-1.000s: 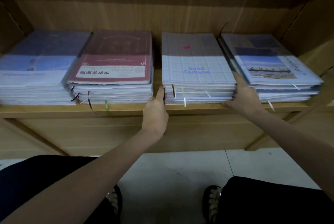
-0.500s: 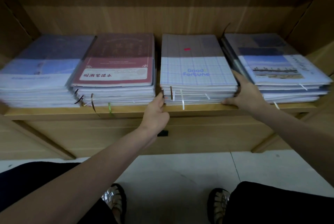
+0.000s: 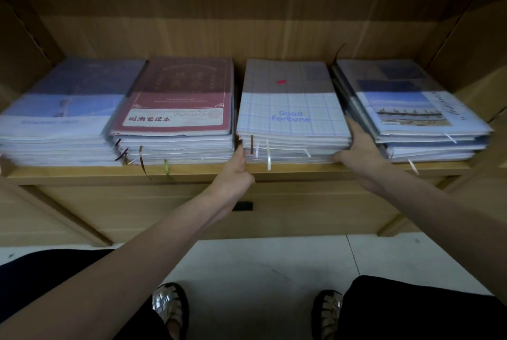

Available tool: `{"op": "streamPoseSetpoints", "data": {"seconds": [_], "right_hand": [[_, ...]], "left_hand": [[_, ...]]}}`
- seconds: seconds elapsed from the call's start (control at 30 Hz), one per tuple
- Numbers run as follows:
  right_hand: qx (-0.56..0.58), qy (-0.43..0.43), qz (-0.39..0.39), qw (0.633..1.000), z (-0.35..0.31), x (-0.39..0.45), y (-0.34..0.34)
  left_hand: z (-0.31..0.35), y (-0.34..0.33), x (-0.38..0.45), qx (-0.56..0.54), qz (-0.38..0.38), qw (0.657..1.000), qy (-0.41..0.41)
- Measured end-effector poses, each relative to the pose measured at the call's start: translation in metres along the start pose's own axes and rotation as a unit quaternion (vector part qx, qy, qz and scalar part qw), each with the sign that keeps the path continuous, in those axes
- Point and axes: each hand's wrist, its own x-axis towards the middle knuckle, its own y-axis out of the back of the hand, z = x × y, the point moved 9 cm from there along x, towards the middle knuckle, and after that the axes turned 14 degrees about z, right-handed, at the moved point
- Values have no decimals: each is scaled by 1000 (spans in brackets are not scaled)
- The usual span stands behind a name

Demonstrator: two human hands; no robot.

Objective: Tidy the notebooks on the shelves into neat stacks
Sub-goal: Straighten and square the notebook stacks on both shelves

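I saw my left hand [image 3: 235, 172] pressing the near-left corner of the grid-covered notebook stack [image 3: 290, 109], fingers hidden, grip unclear. My right hand [image 3: 359, 147] lay flat against its right edge, fingers straight. The stack sat on a wooden shelf [image 3: 82, 172], narrow gaps separating it from the maroon stack [image 3: 178, 109] and glossy blue stack [image 3: 411, 109].

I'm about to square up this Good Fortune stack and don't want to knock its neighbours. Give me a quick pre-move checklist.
1. Left hand at the Good Fortune stack's left front corner: ok.
2. Right hand against its right side: ok.
3. Gap to the red notebook stack: narrow, ok.
4. Room beside the landscape-cover stack: tight, not ok.
5. Stack edges flush: not ok, lower notebooks uneven.
6. Ribbon bookmarks free of fingers: cannot tell.
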Motion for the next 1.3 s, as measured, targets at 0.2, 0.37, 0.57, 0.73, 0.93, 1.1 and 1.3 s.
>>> {"op": "streamPoseSetpoints", "data": {"seconds": [0.2, 0.37, 0.57, 0.73, 0.93, 1.1, 1.3], "right_hand": [[41, -33, -12, 999, -1, -3, -3], [57, -67, -63, 994, 0, -3, 4], [-42, -4, -44, 998, -8, 1, 15], [-80, 32, -55, 995, -13, 4, 11], [-120, 65, -56, 989, -22, 4, 6], [-63, 15, -60, 996, -15, 9, 4], [-78, 18, -68, 994, -14, 8, 2]], "left_hand": [[-2, 6, 2, 14, 1, 1000, -2], [12, 18, 1, -5, 32, 999, -29], [19, 19, 3, 13, 40, 998, -49], [27, 19, 8, 87, 50, 991, -86], [44, 19, 11, 6, 48, 995, -86], [38, 13, 22, 74, 3, 993, -93], [27, 12, 29, 80, 37, 994, -71]]}}
